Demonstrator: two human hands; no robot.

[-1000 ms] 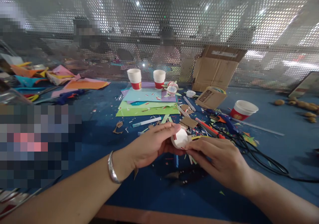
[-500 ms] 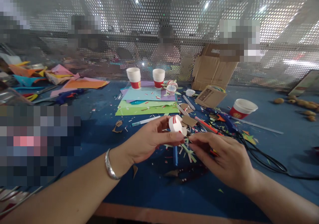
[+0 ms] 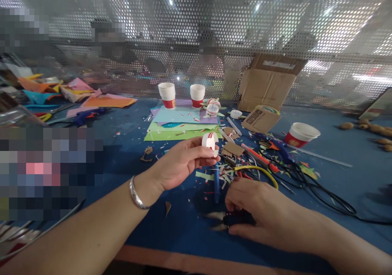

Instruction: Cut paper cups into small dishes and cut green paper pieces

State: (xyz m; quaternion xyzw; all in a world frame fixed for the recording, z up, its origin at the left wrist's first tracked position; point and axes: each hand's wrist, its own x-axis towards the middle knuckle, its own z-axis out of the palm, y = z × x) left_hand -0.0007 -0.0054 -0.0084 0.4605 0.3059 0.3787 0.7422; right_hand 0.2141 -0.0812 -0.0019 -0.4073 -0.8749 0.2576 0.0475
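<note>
My left hand point(image 3: 192, 157) pinches a white paper cup piece point(image 3: 209, 141) with red stripes, curved like a short ring and notched on its right side. A silver bangle sits on that wrist. Lower right, my right hand point(image 3: 249, 211) closes around the dark handles of scissors point(image 3: 228, 218). Their metal blades point left, parted and slightly blurred. A blue pen point(image 3: 217, 185) lies between the hands. Paper scraps point(image 3: 204, 176) and a yellow-handled tool point(image 3: 255, 169) are just beyond my right hand.
Behind are stacked paper cups point(image 3: 167, 95), coloured sheets point(image 3: 183, 134) and striped paper pieces point(image 3: 212, 108). On the right stand a red-and-white cup point(image 3: 301, 134), a blue glue gun point(image 3: 281, 152) with a black cord, and a cardboard box point(image 3: 266, 85). A perforated screen point(image 3: 183, 30) closes the back.
My right hand has left the cup piece and moved down toward me, onto the scissors on the table. The left hand has raised the piece slightly and turned it.
</note>
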